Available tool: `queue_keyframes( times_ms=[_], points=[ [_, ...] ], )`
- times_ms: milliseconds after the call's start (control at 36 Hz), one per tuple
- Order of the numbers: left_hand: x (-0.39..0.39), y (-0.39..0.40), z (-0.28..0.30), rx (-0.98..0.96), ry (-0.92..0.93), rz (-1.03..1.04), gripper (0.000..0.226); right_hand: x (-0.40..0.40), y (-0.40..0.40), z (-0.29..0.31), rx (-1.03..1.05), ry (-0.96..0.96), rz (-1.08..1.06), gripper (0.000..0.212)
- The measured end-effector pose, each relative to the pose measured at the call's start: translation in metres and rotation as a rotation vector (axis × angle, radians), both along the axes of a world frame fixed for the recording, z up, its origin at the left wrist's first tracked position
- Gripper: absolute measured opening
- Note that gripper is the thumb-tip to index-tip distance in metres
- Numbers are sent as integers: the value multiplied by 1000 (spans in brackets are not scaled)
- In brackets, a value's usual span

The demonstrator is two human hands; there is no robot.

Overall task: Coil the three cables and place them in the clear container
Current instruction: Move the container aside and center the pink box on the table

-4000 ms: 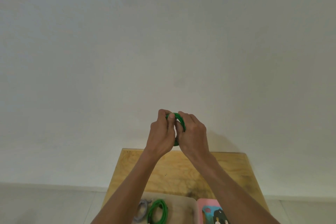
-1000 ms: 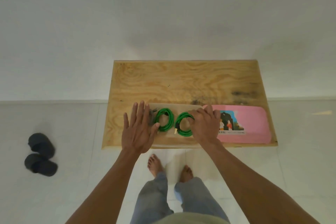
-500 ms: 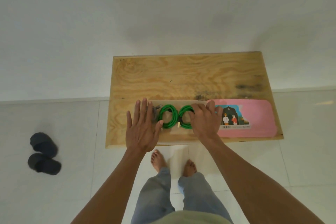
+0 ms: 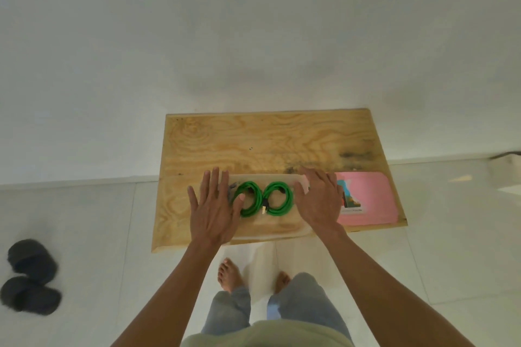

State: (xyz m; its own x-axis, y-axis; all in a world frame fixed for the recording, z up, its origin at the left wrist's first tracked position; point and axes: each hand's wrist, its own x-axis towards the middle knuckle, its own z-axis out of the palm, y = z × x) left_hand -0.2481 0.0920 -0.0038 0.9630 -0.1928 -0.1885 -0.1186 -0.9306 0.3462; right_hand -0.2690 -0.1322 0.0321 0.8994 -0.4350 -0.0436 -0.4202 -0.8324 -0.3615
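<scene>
Two coiled green cables lie side by side inside the clear container (image 4: 270, 227): the left green coil (image 4: 252, 197) and the right green coil (image 4: 279, 200). A grey cable (image 4: 231, 191) peeks out at the container's left end, mostly hidden by my left hand (image 4: 212, 208). That hand is spread flat over the container's left end, fingers apart, thumb touching the left green coil. My right hand (image 4: 320, 200) rests flat on the container's right end, fingers apart, holding nothing.
The container sits at the front edge of a small plywood table (image 4: 267, 144). A pink lid (image 4: 369, 198) with a picture label lies on the table's right. A pair of dark slippers (image 4: 28, 279) lies on the white floor at the left. My bare feet (image 4: 229, 275) stand below the table.
Four seconds ago both hands held a green coil up in the air. It now lies in the container, and my right hand has let go and slid right to the container's end.
</scene>
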Motion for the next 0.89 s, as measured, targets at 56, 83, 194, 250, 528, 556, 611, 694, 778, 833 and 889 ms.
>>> queue_keyframes(
  times_ms=[56,83,194,250,528,556,611,694,778,833,889],
  points=[
    [7,-9,10,-50,-26,9,74,1,-6,5,42,-28,-22,39],
    [10,-14,16,-68,-37,10,76,1,-9,7,55,-45,-28,38],
    [22,-43,38,-133,-70,4,79,3,-28,12,112,-96,-54,38],
    [27,-65,48,-176,-77,-8,76,5,-42,15,151,-106,-66,39],
    [20,-212,51,-262,-65,-68,59,-13,-170,14,266,-126,-103,37],
    [16,-226,48,-254,-49,-80,59,-16,-185,10,268,-98,-117,39],
    [9,-249,37,-207,4,-87,59,-24,-213,2,283,-21,-127,44],
    [0,-273,16,-122,122,-35,60,-35,-243,-14,304,66,-105,47],
    [-10,-285,-5,-37,190,1,55,-44,-258,-33,301,147,-61,49],
    [-16,-289,-18,22,223,17,56,-49,-263,-46,275,211,-16,51],
    [-20,-293,-29,75,255,32,60,-53,-266,-57,233,256,24,54]
  ],
)
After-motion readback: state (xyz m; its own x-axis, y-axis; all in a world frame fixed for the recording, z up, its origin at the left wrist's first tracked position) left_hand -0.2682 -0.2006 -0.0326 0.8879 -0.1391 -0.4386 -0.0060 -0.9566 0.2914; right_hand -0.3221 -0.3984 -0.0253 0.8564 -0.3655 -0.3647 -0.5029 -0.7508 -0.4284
